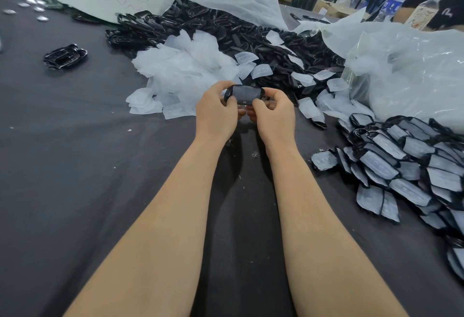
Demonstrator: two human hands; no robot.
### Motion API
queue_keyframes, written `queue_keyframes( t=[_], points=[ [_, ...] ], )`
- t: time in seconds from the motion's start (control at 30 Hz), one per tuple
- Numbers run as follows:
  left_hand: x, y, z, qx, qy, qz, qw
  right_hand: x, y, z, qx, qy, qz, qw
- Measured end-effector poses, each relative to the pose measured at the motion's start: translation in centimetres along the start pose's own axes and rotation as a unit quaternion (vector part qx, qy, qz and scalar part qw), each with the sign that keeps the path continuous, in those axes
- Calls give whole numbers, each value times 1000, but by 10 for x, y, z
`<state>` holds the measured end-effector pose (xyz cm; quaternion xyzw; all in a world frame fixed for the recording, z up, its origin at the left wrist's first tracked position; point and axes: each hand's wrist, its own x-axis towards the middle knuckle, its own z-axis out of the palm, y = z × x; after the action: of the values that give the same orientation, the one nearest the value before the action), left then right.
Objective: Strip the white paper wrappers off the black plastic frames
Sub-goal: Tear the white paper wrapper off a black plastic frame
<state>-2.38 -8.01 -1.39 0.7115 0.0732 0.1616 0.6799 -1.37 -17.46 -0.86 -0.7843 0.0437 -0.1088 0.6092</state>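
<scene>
While both hands hold one black frame (244, 94) up over the dark table (75, 166), my left hand (216, 113) grips its left end and my right hand (272, 113) pinches its lower right edge. Wrapped frames (401, 161) are heaped to my right, stripped wrappers (180, 76) just ahead. Risk: thin paper tears partway if I yank, or the frame slips into the pile.

Left hand (216, 113) and right hand (272, 113) grip one black frame (244, 94).
</scene>
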Motion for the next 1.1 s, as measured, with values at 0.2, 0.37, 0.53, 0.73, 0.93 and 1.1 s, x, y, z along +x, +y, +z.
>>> queue_keyframes(
  t=[0.2,0.37,0.53,0.73,0.93,1.1],
  points=[
    [-3,4,-1,-1,0,9,1000,0,0,0,-4,3,-3,1000],
    [-3,3,-2,11,3,17,1000,-2,-2,-2,7,3,-6,1000],
    [-4,4,-1,18,4,17,1000,-3,-3,-1,17,10,-15,1000],
    [-4,3,0,66,8,34,997,-4,-4,-1,-4,16,-18,1000],
    [-6,9,0,73,24,54,996,-5,-12,-7,-53,15,-43,998],
    [-15,28,20,51,-1,51,997,-1,-25,-34,-75,68,-52,994]
  ],
)
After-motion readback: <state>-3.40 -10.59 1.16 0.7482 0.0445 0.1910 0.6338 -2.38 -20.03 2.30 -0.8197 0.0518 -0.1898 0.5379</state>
